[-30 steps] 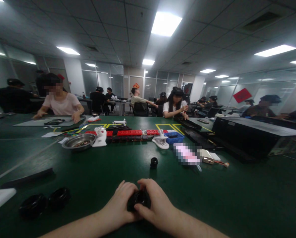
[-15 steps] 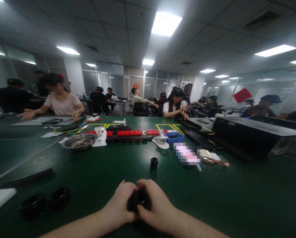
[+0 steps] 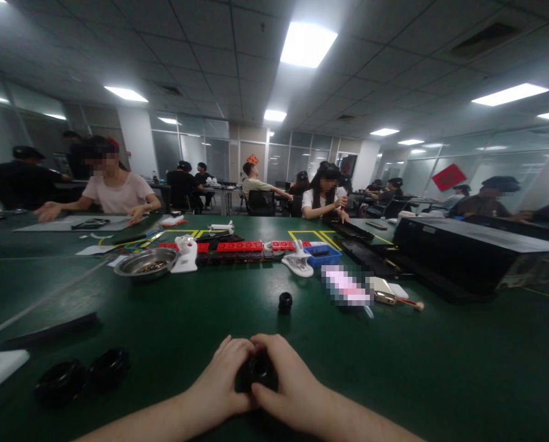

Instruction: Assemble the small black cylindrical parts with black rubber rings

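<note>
At the near middle of the table, both hands close round a glossy black ring-shaped part (image 3: 258, 370) with a hole in its top. My left hand (image 3: 228, 376) curls round its left side. From the right, my right hand (image 3: 289, 382) grips it with thumb and fingers, the fingertips of both hands almost meeting at the back. The lower side of the part is hidden. Beyond the hands stands a smaller black threaded-looking piece (image 3: 285, 302). To the left lie two more black rings, a larger one (image 3: 61, 382) and a second one (image 3: 110, 367) beside it.
Across the green table are a metal bowl (image 3: 129, 268) with small pieces, a row of red parts (image 3: 240, 246), a white clip stand (image 3: 298, 261), a blue tray (image 3: 326, 260) and a large black case (image 3: 444, 255). A dark strip (image 3: 53, 330) lies left. Several co-workers sit beyond.
My right hand has shifted very slightly to the left round the black part. Across the table, the co-worker at the left has moved the sheet and hands a little.
</note>
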A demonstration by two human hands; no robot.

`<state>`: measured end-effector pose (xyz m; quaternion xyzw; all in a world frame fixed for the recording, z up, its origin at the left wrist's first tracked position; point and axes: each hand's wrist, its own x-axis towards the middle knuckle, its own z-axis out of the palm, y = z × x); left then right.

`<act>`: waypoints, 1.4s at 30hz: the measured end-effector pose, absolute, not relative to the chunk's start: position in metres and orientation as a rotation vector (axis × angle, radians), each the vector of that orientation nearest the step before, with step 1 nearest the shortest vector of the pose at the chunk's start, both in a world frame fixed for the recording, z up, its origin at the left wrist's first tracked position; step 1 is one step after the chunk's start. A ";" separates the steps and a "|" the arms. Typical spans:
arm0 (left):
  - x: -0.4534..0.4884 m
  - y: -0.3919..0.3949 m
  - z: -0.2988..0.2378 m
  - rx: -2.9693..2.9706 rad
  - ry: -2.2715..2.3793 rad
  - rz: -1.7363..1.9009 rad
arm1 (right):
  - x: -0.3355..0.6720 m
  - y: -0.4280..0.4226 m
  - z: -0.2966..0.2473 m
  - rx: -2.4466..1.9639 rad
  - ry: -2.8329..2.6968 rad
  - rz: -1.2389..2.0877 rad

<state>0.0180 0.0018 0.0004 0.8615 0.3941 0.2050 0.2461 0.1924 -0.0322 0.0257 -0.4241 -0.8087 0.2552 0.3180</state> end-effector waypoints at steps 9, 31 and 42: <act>0.018 0.003 -0.001 2.361 1.075 0.603 | 0.190 -0.031 0.028 -1.144 -2.122 0.550; 0.020 0.000 0.003 2.327 1.049 0.599 | 0.196 -0.036 0.033 -0.846 -2.205 0.595; 0.020 0.000 0.004 2.330 1.090 0.555 | 0.192 -0.032 0.029 -1.125 -2.183 0.572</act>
